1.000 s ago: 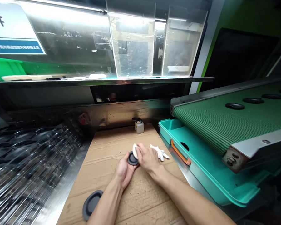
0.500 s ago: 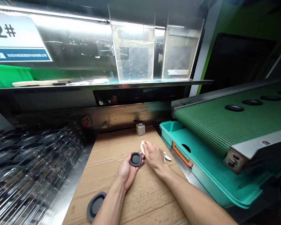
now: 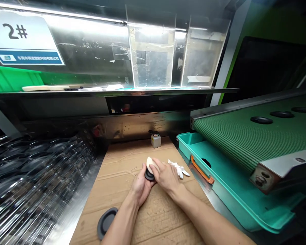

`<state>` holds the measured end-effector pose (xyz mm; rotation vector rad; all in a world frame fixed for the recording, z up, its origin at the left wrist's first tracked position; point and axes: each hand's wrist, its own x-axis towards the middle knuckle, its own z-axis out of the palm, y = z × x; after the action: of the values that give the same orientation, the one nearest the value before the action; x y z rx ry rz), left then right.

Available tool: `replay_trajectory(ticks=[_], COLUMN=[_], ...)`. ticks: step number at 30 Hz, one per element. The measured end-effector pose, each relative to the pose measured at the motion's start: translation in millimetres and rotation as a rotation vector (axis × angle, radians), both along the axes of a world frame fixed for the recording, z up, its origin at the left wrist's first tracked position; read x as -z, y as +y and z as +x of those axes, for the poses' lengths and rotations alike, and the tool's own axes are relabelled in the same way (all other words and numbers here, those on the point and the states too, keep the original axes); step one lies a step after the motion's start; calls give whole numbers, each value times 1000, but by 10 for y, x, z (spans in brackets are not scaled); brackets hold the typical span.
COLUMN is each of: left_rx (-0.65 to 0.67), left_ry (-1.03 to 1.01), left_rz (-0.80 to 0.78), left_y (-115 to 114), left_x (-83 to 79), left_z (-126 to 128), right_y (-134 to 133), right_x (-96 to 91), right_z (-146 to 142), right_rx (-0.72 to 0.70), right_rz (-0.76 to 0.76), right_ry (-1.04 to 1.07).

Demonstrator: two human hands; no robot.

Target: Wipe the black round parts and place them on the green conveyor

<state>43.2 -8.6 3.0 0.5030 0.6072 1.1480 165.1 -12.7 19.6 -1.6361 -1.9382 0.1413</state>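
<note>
My left hand [image 3: 140,187] grips a small round black rubber part [image 3: 149,176] above a sheet of cardboard [image 3: 153,217]. My right hand [image 3: 166,177] presses a pale cream pad [image 3: 151,164] onto the top of that part. The pad covers most of the part's face. A second black rubber part [image 3: 105,221] lies flat on the cardboard beside my left forearm.
A white glove [image 3: 178,167] lies just right of my hands. A small white bottle [image 3: 155,140] stands at the cardboard's far edge. A teal tray [image 3: 219,190] sits under a green conveyor belt [image 3: 244,136] carrying black parts [image 3: 261,120]. Stacked clear trays [image 3: 33,177] fill the left.
My right hand had drawn the pad off to the right, leaving the part's face bare. It has now come back and the pad is on the part again.
</note>
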Motion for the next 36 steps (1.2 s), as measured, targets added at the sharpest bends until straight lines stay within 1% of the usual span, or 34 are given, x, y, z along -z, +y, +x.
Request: replay_trajectory(ticks=[2, 3, 6, 7, 8, 11, 12, 13, 14, 17, 19, 23, 25, 26, 27, 28, 30, 31, 35, 36], left_rx=[-21, -49, -115, -125, -130, -140, -141, -140, -146, -176, -177, -153, -144, -138, -126, -116, -110, -115, -135, -129], left_ry=[7, 2, -39, -49, -52, -12, 4, 17, 26, 27, 33, 72, 76, 77, 77, 81, 104, 117, 129, 129], left_rz=[-5, -10, -39, -42, -41, -19, -15, -12, -11, -11, -3, 34, 35, 34, 35, 40, 44, 43, 37, 37], left_y=[20, 32, 63, 67, 66, 48, 40, 35, 31, 32, 30, 2, -15, -22, -28, -32, -38, -40, -42, -40], left_x=[35, 52, 81, 81, 76, 51, 43, 38, 35, 31, 28, 11, -1, -8, -14, -19, -27, -30, -32, -30], left_z=[-6, -10, -25, -28, -30, -32, -33, -33, -34, -25, -7, 35, 42, 41, 39, 36, 34, 35, 45, 46], right_y=[8, -6, -84, -101, -105, -40, -6, 25, 49, 71, 54, 14, 10, 13, 16, 18, 17, 12, -5, -4], right_x=[1, 8, 42, 50, 52, 26, 12, 0, -8, 0, 30, 93, 89, 73, 51, 22, -39, -65, -115, -115], right_z=[31, 44, 53, 52, 56, 122, 160, 200, 235, 269, 224, 132, 157, 187, 224, 263, 324, 342, 341, 335], right_rx=[91, 92, -49, -78, -70, 108, 146, 150, 120, -55, -153, -296, -356, -361, -336, -282, -149, -115, -153, -125], right_rz=[-35, -54, -92, -90, -81, -45, -41, -37, -29, -11, -44, -185, -255, -285, -309, -321, -312, -304, -318, -301], right_ry=[-50, -52, -16, -5, 3, 31, 65, 120, 192, 418, 495, 546, 512, 474, 428, 382, 309, 286, 256, 251])
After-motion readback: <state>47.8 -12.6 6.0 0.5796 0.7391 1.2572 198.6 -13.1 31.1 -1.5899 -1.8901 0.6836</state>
